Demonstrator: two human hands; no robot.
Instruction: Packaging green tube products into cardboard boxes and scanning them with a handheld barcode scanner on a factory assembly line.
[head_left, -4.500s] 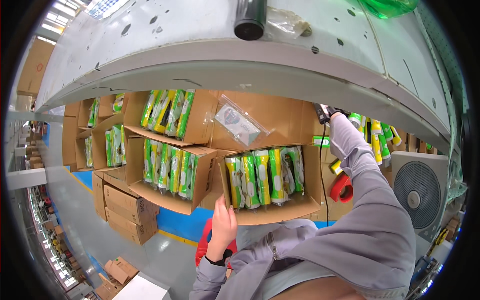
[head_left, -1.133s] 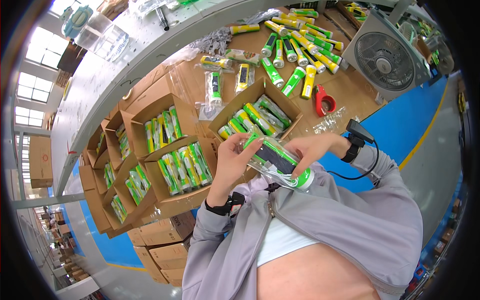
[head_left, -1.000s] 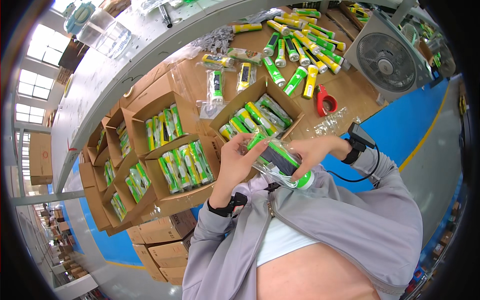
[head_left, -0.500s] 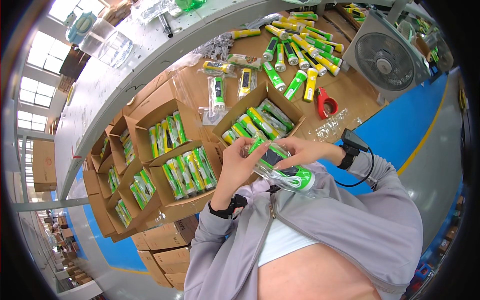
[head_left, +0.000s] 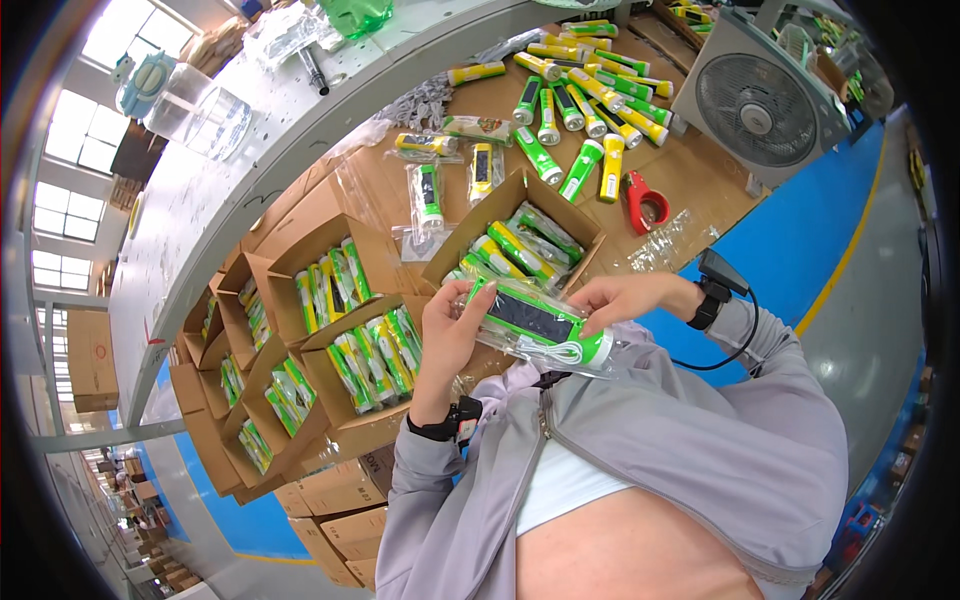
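Observation:
A green flashlight (head_left: 535,316) with a dark panel lies in a clear plastic bag, a coiled white cable beside it. My left hand (head_left: 453,325) pinches the bag's left end between thumb and fingers. At the other end, by the lamp head, my right hand (head_left: 622,299) grips the bag with its thumb on top. Just beyond my hands stands an open carton (head_left: 592,252) with several bagged green and yellow flashlights (head_left: 525,245). Farther off, single bagged flashlights (head_left: 428,193) lie on the cardboard-covered table.
Several more cartons (head_left: 310,225) of bagged flashlights stand at the left. Loose flashlights (head_left: 600,90) are heaped at the back, near a box fan (head_left: 755,108). A red tape dispenser (head_left: 634,205) lies to the right. A raised shelf (head_left: 215,195) holds a clear jug (head_left: 200,115).
The bagged flashlight has turned more level, its panel now showing fully. My right hand has slid from the flashlight's middle to its lamp end. The view has shifted slightly.

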